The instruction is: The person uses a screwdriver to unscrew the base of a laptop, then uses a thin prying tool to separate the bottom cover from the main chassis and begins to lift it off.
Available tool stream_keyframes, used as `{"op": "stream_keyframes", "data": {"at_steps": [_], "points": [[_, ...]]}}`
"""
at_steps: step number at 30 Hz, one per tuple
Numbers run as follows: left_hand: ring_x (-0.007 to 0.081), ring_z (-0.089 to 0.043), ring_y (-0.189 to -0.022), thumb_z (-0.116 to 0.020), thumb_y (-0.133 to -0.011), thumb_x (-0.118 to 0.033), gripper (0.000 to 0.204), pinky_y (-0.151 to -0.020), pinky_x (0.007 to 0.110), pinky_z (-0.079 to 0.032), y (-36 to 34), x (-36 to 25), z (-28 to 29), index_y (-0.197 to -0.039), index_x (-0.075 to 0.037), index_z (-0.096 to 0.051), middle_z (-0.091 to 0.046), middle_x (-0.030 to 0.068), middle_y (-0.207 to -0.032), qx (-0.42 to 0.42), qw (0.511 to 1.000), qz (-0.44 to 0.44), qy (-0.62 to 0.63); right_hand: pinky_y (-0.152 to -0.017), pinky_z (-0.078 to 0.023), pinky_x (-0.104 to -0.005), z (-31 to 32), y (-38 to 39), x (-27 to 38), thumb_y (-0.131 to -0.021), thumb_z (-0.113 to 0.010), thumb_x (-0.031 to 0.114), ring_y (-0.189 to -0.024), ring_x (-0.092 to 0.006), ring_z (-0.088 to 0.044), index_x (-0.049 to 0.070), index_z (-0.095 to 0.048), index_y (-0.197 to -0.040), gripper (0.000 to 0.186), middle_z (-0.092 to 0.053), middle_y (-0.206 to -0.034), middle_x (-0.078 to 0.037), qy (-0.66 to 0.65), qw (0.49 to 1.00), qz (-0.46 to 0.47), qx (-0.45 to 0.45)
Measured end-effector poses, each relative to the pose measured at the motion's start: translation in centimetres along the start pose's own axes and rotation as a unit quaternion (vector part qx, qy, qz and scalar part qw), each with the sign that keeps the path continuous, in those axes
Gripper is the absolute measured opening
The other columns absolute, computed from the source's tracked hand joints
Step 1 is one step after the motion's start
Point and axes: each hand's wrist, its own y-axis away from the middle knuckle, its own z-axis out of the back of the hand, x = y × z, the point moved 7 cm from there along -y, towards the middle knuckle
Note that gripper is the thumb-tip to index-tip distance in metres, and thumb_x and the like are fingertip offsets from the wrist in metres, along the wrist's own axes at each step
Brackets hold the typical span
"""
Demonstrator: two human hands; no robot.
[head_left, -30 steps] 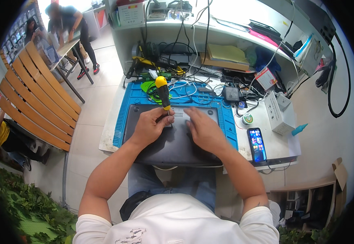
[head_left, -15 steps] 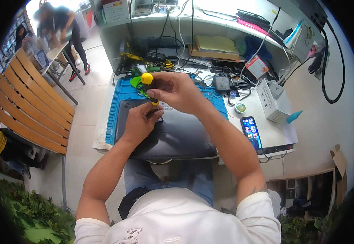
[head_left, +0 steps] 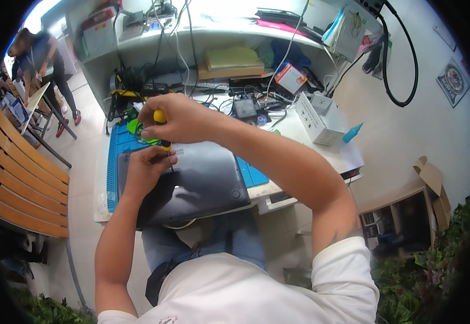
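A dark grey laptop [head_left: 205, 186] lies underside up at the front of the workbench, on a blue work mat [head_left: 252, 171]. Over its left half stands a screwdriver [head_left: 160, 116] with a yellow and black handle, its shaft pointing down at the laptop. My right hand [head_left: 183, 120] is closed round the handle from above. Lower down, the fingers of my left hand [head_left: 147, 166] pinch the screwdriver near its shaft, close to the laptop's surface. The tip reaches the casing; whether it sits in a screw is too small to tell.
Beyond the mat lie tangled cables and a black power adapter [head_left: 244, 109]. A white box [head_left: 317, 121] and a teal bottle [head_left: 352, 133] stand at the right. A loaded shelf [head_left: 213, 38] runs along the back. A slatted wooden bench [head_left: 27, 173] and other people are at the left.
My view has swung, so the bench sits farther left in it. My right hand has shifted its grip over the handle's top; my left hand still pinches low. The phone is now out of sight.
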Motion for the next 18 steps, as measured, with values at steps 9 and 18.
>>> {"op": "stream_keyframes", "data": {"at_steps": [9, 18], "points": [[0.015, -0.079, -0.093, -0.088, -0.094, -0.011, 0.019, -0.084, 0.03, -0.06, 0.6, -3.4, -0.7, -0.108, 0.0, -0.081, -0.082, 0.0071, -0.094, -0.016, 0.999, -0.043, -0.001, -0.094, -0.059, -0.0367, -0.1, 0.0, -1.1, -0.091, -0.086, 0.017, -0.103, -0.0223, -0.077, -0.002, -0.075, -0.121, 0.037, -0.08, -0.108, -0.014, -0.027, 0.999, 0.001, -0.039], [0.0162, -0.079, -0.089, -0.092, -0.09, -0.021, 0.029, -0.081, 0.031, -0.059, 0.8, -2.5, -0.4, -0.106, 0.0, -0.081, -0.084, 0.0122, -0.1, -0.031, 0.998, -0.025, 0.051, -0.093, -0.059, -0.0303, -1.4, -0.2, -1.3, -0.095, -0.088, 0.018, -0.103, -0.0146, -0.074, -0.002, -0.072, -0.126, 0.04, -0.078, -0.11, -0.008, -0.092, 0.988, -0.028, -0.124]]}}
